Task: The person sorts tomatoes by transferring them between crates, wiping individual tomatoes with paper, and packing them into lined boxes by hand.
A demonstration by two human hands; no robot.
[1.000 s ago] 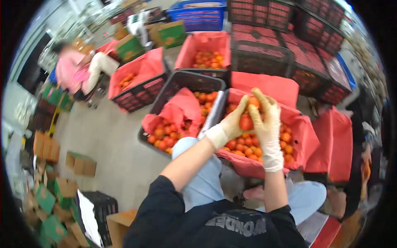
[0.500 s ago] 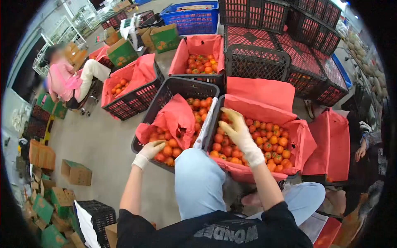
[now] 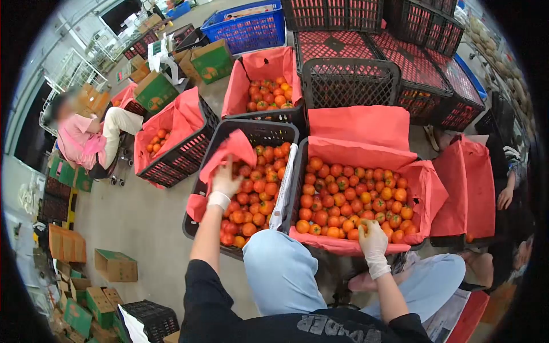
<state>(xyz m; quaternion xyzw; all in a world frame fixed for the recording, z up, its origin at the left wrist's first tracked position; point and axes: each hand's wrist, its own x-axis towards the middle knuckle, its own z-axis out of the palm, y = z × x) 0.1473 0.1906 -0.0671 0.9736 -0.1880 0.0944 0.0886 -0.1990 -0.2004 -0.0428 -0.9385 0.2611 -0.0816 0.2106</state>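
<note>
My left hand (image 3: 226, 180), in a white glove, is closed on a loose red paper sheet (image 3: 235, 147) over the left black crate (image 3: 260, 132). Below the sheet, many red and orange tomatoes (image 3: 251, 208) lie uncovered. My right hand (image 3: 373, 239), also gloved, reaches over the front edge of the right crate, which has a red paper liner (image 3: 354, 147). Its fingers are curled around a tomato among the tomatoes (image 3: 343, 191) there; the fingertips are partly hidden. A strip of white wrapping (image 3: 283, 188) lies along the wall between the two crates.
Behind stand another lined crate of tomatoes (image 3: 269, 94), stacked black crates (image 3: 351, 86) and a blue basket (image 3: 243, 27). A seated person (image 3: 86, 134) is at the left, beside a lined crate (image 3: 177, 134). Cardboard boxes (image 3: 116, 266) lie on the floor.
My left hand has moved up and right onto the red sheet, which is drawn back, exposing more tomatoes. My right hand has moved from the right crate's left side to its front edge.
</note>
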